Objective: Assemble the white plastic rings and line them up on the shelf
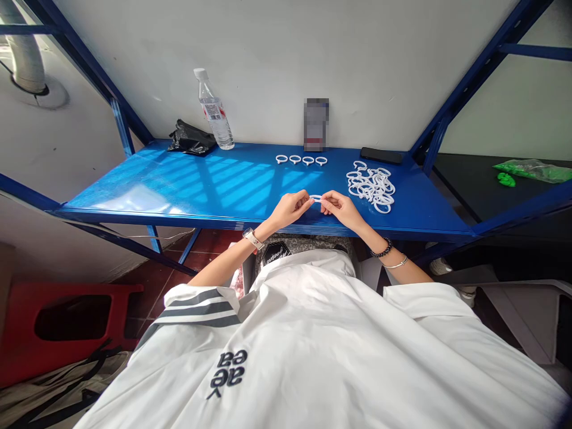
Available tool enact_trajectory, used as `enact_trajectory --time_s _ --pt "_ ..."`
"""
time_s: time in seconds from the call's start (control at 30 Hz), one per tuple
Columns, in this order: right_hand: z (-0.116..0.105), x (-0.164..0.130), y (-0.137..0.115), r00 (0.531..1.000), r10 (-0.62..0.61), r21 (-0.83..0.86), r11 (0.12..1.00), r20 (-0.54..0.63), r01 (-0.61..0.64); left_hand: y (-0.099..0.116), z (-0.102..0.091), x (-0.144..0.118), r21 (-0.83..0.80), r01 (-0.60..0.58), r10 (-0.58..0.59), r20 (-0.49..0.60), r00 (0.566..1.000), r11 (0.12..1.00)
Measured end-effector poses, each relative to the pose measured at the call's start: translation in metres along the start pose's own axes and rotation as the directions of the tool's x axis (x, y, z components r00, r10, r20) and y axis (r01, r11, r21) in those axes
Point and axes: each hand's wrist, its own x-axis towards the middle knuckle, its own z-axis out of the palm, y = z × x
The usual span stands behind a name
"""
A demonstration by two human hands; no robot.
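Observation:
Between my two hands, just above the front edge of the blue table (250, 202), is a white plastic ring (315, 197). My left hand (292, 208) pinches its left side between thumb and fingers. On the other side, my right hand (338, 208) grips the ring's right end, fingers curled. Farther back stands a row of several similar white rings (295, 159), each with a small tab. A loose pile of white rings (373, 186) lies to the right of my right hand, some overlapping.
A water bottle (217, 116) and a crumpled black bag (191, 138) stand at the back left. Near the wall are a blurred upright object (316, 125) and a black phone (381, 156). Blue frame posts (435, 143) flank the table. A red stool (27, 333) sits lower left.

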Motion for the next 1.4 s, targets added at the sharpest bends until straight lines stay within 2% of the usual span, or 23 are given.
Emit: enact_trajectory --time_s 0.27,0.53,0.77,1.4 --pt "-0.0001 0.0015 0.0006 0.998 -0.036 -0.088 0.996 -0.059 0.031 0.0029 0.0006 -0.0001 -0.005 0.003 -0.003 -0.006 1.000 1.000" --pt "-0.0002 0.0019 -0.0003 0.994 -0.060 -0.061 0.997 -0.094 0.054 0.0011 0.0007 0.0005 0.009 0.015 -0.015 0.029 0.999 1.000" --pt "-0.0007 0.0013 -0.0035 0.994 -0.055 -0.053 0.997 -0.091 0.051 0.0001 -0.0003 0.0016 0.039 -0.008 0.005 0.072 0.997 0.999" --pt "-0.0022 0.0006 -0.0005 0.998 -0.054 0.007 0.998 -0.038 0.054 -0.0005 0.0003 0.0016 0.012 -0.011 0.010 0.076 0.997 1.000"
